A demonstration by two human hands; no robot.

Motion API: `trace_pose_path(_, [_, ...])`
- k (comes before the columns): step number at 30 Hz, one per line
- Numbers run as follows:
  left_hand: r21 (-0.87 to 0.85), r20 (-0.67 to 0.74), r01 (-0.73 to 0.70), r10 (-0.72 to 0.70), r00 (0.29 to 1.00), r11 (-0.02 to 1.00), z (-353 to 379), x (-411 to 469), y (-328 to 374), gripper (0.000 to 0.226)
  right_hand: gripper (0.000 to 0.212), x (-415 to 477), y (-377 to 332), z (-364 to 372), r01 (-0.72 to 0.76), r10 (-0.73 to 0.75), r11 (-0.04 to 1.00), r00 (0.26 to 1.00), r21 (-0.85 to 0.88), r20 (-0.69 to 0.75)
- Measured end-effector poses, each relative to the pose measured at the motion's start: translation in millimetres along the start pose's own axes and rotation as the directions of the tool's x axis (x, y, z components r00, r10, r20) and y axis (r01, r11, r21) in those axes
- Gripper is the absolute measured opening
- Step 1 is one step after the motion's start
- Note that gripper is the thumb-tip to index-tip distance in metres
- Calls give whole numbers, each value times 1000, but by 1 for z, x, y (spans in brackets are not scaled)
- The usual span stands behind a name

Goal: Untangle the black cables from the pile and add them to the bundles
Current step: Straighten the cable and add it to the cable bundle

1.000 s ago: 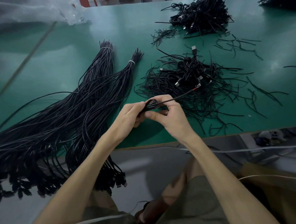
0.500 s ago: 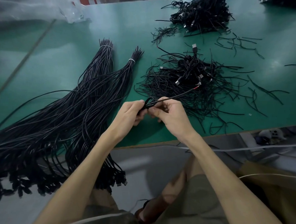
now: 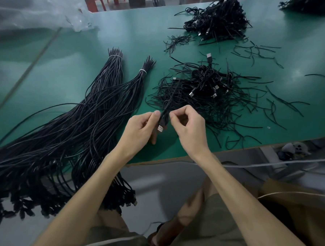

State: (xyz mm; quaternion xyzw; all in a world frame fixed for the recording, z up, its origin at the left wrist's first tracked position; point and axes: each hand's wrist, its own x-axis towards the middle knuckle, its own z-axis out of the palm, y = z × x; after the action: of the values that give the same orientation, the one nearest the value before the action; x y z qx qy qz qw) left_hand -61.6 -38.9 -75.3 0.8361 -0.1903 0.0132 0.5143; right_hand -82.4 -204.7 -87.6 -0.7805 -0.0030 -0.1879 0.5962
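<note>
Since the earlier frame, the tight coil we held between both hands has opened out. The cable (image 3: 171, 97) now runs as a straighter, doubled length from our hands up over the near edge of the pile (image 3: 206, 91), and its far end lies on the loose strands there. The left hand (image 3: 140, 127) pinches the cable between thumb and fingers just above the plug (image 3: 160, 128), which hangs free below the thumb. We judge that this grip anchors one end so the kinks can be drawn out. The right hand (image 3: 190, 128) has its fingers curled, with the fingertips just beside the cable. We cannot tell whether it pinches the cable or only touches it. The two tied bundles (image 3: 73, 127) lie to the left on the table (image 3: 70, 61), their plug ends overhanging the near edge. The freed cable can probably be laid alongside them with its plug on the same side.
</note>
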Motion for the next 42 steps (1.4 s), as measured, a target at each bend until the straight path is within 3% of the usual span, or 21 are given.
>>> trace_pose_path(2, [33, 40, -96, 95, 995, 995, -4, -6, 1, 37, 9, -2, -2, 1, 40, -39, 999, 999, -31, 19])
trace_pose_path(6, [287, 132, -329, 303, 944, 900, -24, -11, 7, 21, 8, -6, -10, 1, 148, -143, 988, 986, -52, 89])
trace_pose_path(9, [181, 137, -372, 351, 926, 910, -34, -9, 16, 16, 12, -8, -20, 1, 182, -177, 983, 977, -31, 122])
trace_pose_path(13, [84, -46, -270, 275, 960, 959, -31, -6, 25, 13, 15, -12, -31, 4, 244, -240, 970, 960, -15, 142])
trace_pose_path(15, [20, -108, -216, 217, 970, 976, -27, -4, 28, 15, 15, -12, -33, 7, 293, -280, 953, 949, -79, 143])
trace_pose_path(18, [78, -146, -125, 135, 980, 989, -24, 0, 30, 19, 12, -12, -33, 10, 413, -394, 884, 911, -221, 124])
trace_pose_path(22, [110, -9, 183, -183, 983, 977, -31, 8, 35, 29, 15, -13, -29, 10, 611, -596, 635, 777, -473, 203])
trace_pose_path(25, [92, 150, 405, -415, 897, 910, -41, 10, 41, 51, 24, -16, -28, 11, 688, -684, 445, 674, -573, 279])
trace_pose_path(31, [27, 364, 574, -543, 757, 819, -61, 20, 37, 54, 23, -11, -29, 5, 775, -734, 245, 541, -582, 411])
trace_pose_path(33, [-103, 406, 553, -473, 782, 827, -63, 20, 32, 53, 19, -8, -30, 1, 762, -695, 336, 597, -553, 401])
trace_pose_path(34, [-193, 408, 520, -414, 814, 832, -64, 19, 30, 49, 17, -5, -32, -2, 719, -644, 456, 674, -525, 363])
trace_pose_path(37, [-345, 223, 397, -336, 915, 851, -65, 19, 18, 37, 13, 13, -41, -17, 332, -297, 861, 943, -386, 149])
trace_pose_path(38, [-274, 94, 350, -338, 937, 896, -65, 19, 13, 31, 11, 23, -44, -23, 194, -180, 923, 981, -333, 74])
trace_pose_path(40, [183, -181, 286, -253, 950, 941, -67, 18, 0, 20, 9, 47, -47, -37, 11, -27, 968, 998, -251, -62])
trace_pose_path(42, [639, -269, 277, -128, 954, 718, -69, 11, -11, 24, 12, 70, -48, -52, -126, 95, 976, 981, -178, -170])
